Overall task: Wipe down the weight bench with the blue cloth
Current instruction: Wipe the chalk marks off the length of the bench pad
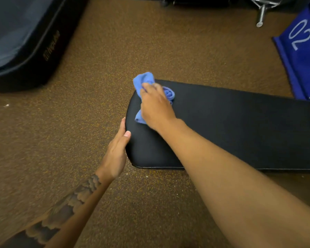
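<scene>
The black padded weight bench (240, 126) runs from the centre of the view to the right edge. A crumpled blue cloth (143, 80) lies on its far left corner, partly hanging past the edge. My right hand (155, 104) presses down on the cloth, fingers curled over it, so most of the cloth is hidden beneath the palm. My left hand (117, 151) grips the rounded left end of the bench, thumb on top of the pad and fingers wrapped down the side.
Brown speckled rubber floor (115, 51) surrounds the bench. A large black padded piece of equipment (23, 36) lies at the top left. A blue mat marked "02" (302, 51) sits at the top right, with a metal leg (261, 15) beside it.
</scene>
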### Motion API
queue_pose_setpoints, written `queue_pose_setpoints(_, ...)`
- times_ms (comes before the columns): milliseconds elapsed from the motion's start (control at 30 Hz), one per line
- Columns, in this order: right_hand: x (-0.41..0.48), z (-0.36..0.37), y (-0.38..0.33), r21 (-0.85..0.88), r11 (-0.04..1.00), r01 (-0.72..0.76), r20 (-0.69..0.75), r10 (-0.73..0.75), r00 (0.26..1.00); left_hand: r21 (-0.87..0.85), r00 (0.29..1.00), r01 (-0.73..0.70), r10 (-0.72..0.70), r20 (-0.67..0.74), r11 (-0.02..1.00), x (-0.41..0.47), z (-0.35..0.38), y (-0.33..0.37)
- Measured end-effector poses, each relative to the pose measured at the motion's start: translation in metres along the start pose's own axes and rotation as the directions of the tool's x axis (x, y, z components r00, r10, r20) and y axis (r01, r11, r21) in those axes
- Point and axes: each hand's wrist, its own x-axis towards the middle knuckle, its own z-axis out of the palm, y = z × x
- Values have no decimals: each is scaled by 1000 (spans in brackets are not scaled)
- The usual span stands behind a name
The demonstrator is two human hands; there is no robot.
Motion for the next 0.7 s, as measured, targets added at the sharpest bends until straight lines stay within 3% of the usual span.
queue_pose_setpoints(233,-155,-20,-12,10,990,144,152,-144,978,-45,1000,-12,13,26,999,1,0,2)
queue_pose_setpoints(367,-154,-30,31,-49,996,-80,33,82,996,10,999,-2,2,46,1000,4,-4,-3)
queue_pose_setpoints(500,-102,-19,23,24,965,-260,-52,261,964,20,998,-2,1,70,1000,5,-5,-3)
queue_pose_setpoints(567,-88,-13,-2,64,971,-231,-71,236,969,-12,999,-23,23,46,1000,3,0,4)
queue_pose_setpoints(700,-100,-3,-45,79,997,-27,-51,31,998,-17,996,-67,68,52,998,2,4,6)
